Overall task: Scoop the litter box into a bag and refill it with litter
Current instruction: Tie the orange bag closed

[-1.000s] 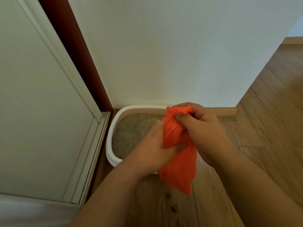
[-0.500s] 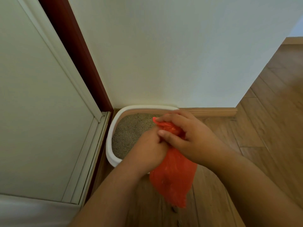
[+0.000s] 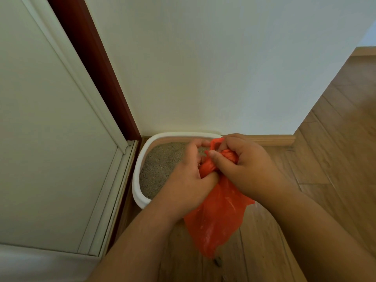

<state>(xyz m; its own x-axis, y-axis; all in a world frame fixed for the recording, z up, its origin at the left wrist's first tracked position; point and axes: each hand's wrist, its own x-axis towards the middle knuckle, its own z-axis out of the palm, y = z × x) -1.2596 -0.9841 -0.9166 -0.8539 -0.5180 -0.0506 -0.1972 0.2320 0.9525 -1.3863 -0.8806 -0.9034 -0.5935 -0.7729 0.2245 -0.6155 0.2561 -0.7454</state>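
A person's left hand (image 3: 188, 181) and right hand (image 3: 243, 162) are both gripping the twisted neck of a thin orange plastic bag (image 3: 215, 218), its body hanging below the wrists. Just beyond the left hand, a white plastic litter box (image 3: 136, 180) is holding grey-brown granular litter (image 3: 160, 165) on the wooden plank floor (image 3: 335, 159).

White plastic litter box (image 3: 140, 176) sits on wooden plank floor (image 3: 335, 159), in corner: back rim against pale wall (image 3: 203, 68), left side near white panelled door (image 3: 50, 119) w/ dark red frame (image 3: 97, 78). Grey granular litter (image 3: 160, 165) inside box. Orange plastic bag (image 3: 215, 216) hangs in front of box, above floor (top bunched betw. both hands). Left hand (image 3: 189, 180) left of bag, over box; right hand (image 3: 244, 165) right of it.
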